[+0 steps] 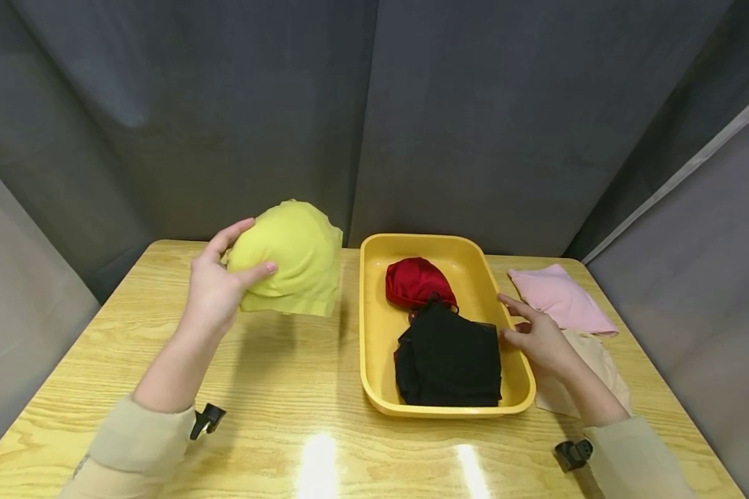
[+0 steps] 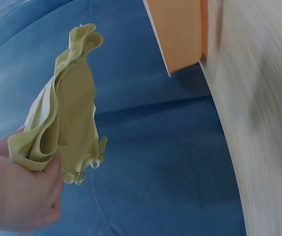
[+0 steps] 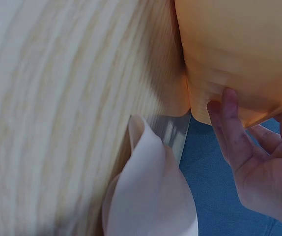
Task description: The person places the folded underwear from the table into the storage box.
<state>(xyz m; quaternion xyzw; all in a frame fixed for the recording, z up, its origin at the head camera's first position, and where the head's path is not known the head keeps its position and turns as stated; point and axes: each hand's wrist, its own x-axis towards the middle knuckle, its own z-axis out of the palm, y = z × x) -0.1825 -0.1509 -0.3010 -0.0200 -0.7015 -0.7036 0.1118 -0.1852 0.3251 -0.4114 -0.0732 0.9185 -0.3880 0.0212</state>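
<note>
Left hand (image 2: 30,196) grips folded yellowish cloth (image 2: 77,108) (small rings (image 2: 80,178) at edge); orange tray (image 2: 178,34) rests on wooden table (image 2: 264,128), blue curtain (image 2: 165,157) behind.

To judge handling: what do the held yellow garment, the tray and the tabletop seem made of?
Yellow garment: likely soft, matte fabric; its edges fold in waves.
Tray: probably smooth plastic, judging by rounded, moulded corners.
Tabletop: glossy wood or laminate; grain and glare fit both.

At twelve o'clock the view is being closed by a dark curtain (image 1: 256,104); at six, glare (image 1: 317,468) is being reflected by the wooden table (image 1: 265,395).
</note>
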